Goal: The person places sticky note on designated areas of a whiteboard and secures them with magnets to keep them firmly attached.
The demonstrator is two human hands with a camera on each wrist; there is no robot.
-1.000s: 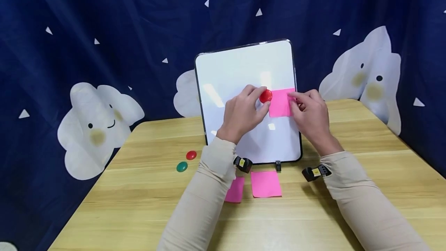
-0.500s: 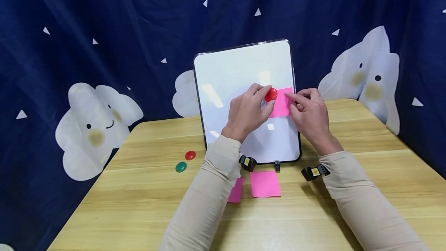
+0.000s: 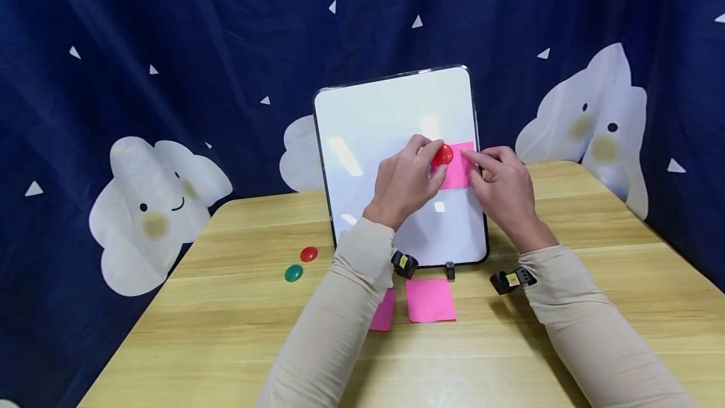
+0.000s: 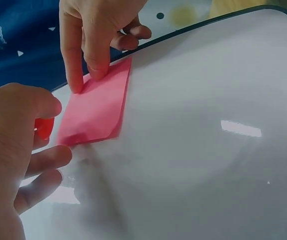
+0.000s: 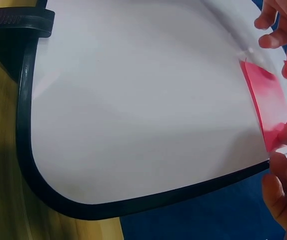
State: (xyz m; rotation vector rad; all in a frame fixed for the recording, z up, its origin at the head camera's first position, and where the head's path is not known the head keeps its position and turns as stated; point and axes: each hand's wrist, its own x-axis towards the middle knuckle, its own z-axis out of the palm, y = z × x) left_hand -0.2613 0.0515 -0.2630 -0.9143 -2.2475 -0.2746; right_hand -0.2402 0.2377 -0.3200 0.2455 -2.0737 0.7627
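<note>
My left hand (image 3: pixel 401 184) pinches the red magnet (image 3: pixel 444 155), seemingly over the left edge of the pink note (image 3: pixel 459 175); my right hand's (image 3: pixel 504 184) fingertips press it to the whiteboard (image 3: pixel 391 112). My left sleeve (image 3: pixel 340 313) partly hides another note (image 3: pixel 383 313).

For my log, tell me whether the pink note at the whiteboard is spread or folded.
Spread: the left wrist view shows the pink note as an open, four-sided sheet over the whiteboard, no fold visible.

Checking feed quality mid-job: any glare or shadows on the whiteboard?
Head view: several bright glare patches on the whiteboard; left wrist: white reflections, plus a dark streak beside the pink note, shadow or reflection; right wrist: soft grey shading beside the note.
</note>
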